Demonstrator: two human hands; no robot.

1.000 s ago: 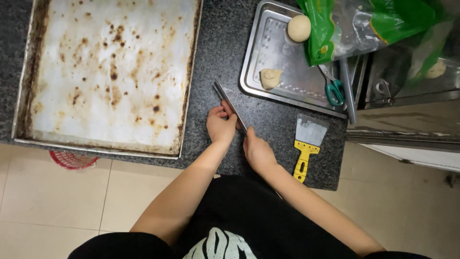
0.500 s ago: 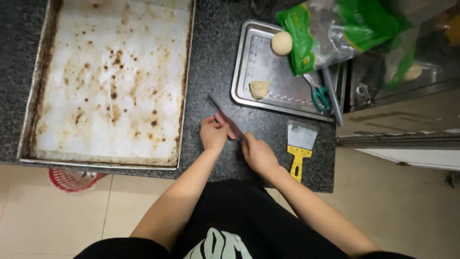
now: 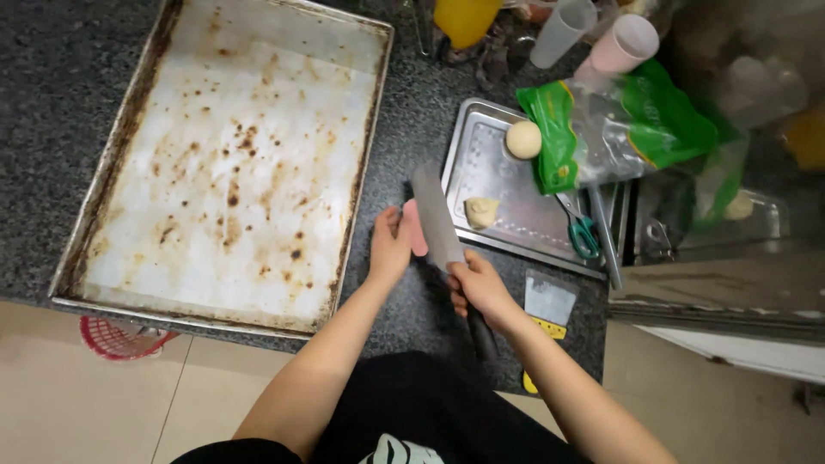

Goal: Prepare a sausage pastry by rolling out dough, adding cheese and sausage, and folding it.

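The right hand point(image 3: 481, 288) is gripping the dark handle of a big knife point(image 3: 436, 222), fingers wrapped tight around it. The blade is pointing away over the dark counter point(image 3: 404, 112). The left hand point(image 3: 389, 245) is pinching a small pink piece point(image 3: 415, 227) right beside the blade. A yellow scraper point(image 3: 547, 314) is lying near. Farther off, 2 dough lumps are sitting on a small metal tray point(image 3: 490, 163), and a big stained baking pan point(image 3: 232, 155) is resting on the left.

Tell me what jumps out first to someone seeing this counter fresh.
The big stained baking tray fills the left of the dark counter. Beside it, the right hand grips a cleaver by its handle, while the left hand holds a pink piece against the blade. Further right, a small metal tray carries two dough lumps and a green bag.
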